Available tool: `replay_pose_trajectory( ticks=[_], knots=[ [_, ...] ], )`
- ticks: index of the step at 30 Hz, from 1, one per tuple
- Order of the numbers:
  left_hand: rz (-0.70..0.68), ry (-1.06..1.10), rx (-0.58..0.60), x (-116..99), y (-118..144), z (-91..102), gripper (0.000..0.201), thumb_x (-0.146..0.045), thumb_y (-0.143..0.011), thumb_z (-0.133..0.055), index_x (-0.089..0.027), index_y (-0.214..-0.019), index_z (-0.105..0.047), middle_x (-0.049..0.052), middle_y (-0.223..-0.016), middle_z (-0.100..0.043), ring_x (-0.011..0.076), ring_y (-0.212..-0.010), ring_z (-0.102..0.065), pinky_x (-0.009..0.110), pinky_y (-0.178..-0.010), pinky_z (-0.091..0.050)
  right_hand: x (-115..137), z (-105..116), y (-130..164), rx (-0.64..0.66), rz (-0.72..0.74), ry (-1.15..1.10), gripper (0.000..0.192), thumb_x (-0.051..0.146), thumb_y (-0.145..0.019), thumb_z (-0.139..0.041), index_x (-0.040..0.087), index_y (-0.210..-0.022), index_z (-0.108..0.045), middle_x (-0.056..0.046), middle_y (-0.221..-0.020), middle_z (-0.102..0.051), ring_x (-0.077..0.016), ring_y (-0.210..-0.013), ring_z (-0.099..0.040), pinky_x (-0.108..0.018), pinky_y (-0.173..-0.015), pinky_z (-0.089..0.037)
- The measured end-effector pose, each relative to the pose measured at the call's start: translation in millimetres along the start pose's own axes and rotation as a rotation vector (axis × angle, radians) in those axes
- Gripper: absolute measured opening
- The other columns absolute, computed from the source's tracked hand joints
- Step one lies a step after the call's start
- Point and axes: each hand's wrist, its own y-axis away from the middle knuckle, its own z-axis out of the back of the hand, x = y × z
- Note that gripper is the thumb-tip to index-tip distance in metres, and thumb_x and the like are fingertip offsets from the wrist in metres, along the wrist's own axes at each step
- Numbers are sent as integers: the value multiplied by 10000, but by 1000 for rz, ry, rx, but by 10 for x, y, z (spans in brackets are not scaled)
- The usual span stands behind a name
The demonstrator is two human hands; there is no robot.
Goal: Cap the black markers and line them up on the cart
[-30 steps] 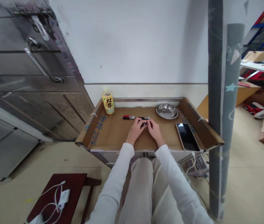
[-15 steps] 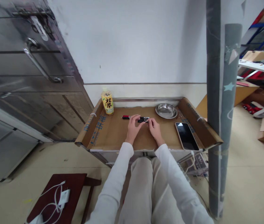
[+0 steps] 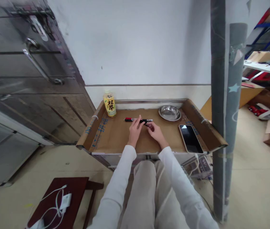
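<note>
Grip, head view: right hand (image 3: 155, 130) pinches a slim dark item (image 3: 146, 124), mostly hidden, above tabletop (image 3: 116, 135); left hand (image 3: 134, 128) adjoins, hold untellable. Red-and-black pen (image 3: 128, 119) and black pen (image 3: 148, 120) lie just beyond; a fingertip nudge could roll them. Steel dish (image 3: 169, 113): bare metal inside. Yellow bottle (image 3: 110, 105): capped, label hiding contents.

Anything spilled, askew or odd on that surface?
Nothing looks spilled. One oddity: the phone lies right by the front edge of the cardboard, its white cable hanging below, which might snag.
</note>
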Motion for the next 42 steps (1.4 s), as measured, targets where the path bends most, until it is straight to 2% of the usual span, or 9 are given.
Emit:
replay_pose_trajectory(
  ticks=[4, 9, 20, 25, 30, 32, 35, 38, 42],
  knots=[
    [2, 58, 26, -8, 14, 6, 416, -387, -957, -510, -252, -1349, -536, 77, -1180, -683, 176, -1059, -665, 316, -960, -533, -32, -23, -14, -1, -8, -23, 272, 331, -800, -543, 194, -1024, -613, -25, -790, -661, -145, -639, -578, -279, -664, -483],
    [-15, 85, 23, -37, 35, 8, 369, -403, -960, -495, -239, -1278, -583, 71, -1164, -695, 170, -1033, -679, 306, -901, -570, -73, -28, -38, 6, -7, -30, 288, 340, -778, -582, 203, -1026, -629, -52, -911, -712, -146, -658, -596, -289, -682, -495],
    [53, 138, -106, 22, 33, -24, 305, -411, -952, -510, -209, -1161, -604, 88, -1102, -684, 158, -961, -678, 297, -823, -578, -98, -17, -47, -32, -26, -49, 254, 387, -800, -596, 199, -955, -669, -67, -918, -739, -187, -757, -669, -325, -756, -530],
    [61, 145, -187, -17, 25, 8, 255, -399, -944, -529, -194, -1077, -604, 91, -1077, -639, 160, -980, -642, 282, -786, -562, -124, -26, -50, -80, -16, -11, 274, 408, -828, -584, 192, -956, -696, -80, -927, -743, -203, -770, -680, -343, -772, -537],
    [88, 169, -219, 2, 11, 0, 210, -382, -929, -560, -190, -1002, -603, 61, -989, -616, 138, -890, -619, 268, -779, -537, -108, 3, -49, -166, 21, 32, 295, 401, -887, -524, 193, -993, -705, -94, -1001, -734, -214, -860, -682, -354, -825, -533],
    [94, 185, -166, 9, 6, -8, 193, -382, -913, -584, -193, -943, -605, 44, -940, -611, 137, -860, -614, 262, -766, -529, -103, 17, -50, -235, 21, 49, 310, 398, -905, -503, 186, -1010, -703, -109, -1024, -728, -220, -908, -677, -363, -863, -525],
    [97, 171, 3, 1, 3, -7, 161, -360, -891, -620, -199, -894, -611, 26, -906, -622, 137, -819, -611, 261, -761, -513, -106, 32, -51, -298, 40, 100, 318, 383, -926, -475, 185, -1039, -698, -120, -1048, -719, -226, -962, -661, -387, -918, -506],
    [108, 95, 181, -1, 3, -3, 118, -314, -868, -659, -203, -881, -620, 12, -891, -637, 138, -781, -592, 274, -785, -487, -114, 39, -51, -303, 79, 158, 312, 357, -941, -455, 194, -1053, -697, -116, -1037, -711, -227, -974, -645, -402, -936, -495],
    [149, 2, 325, 56, 0, -32, 85, -252, -839, -689, -199, -848, -622, 3, -838, -630, 160, -804, -574, 296, -813, -467, -121, 41, -50, -288, 106, 172, 299, 334, -948, -449, 212, -1066, -696, -104, -1016, -681, -216, -965, -628, -389, -918, -505]
  ],
)
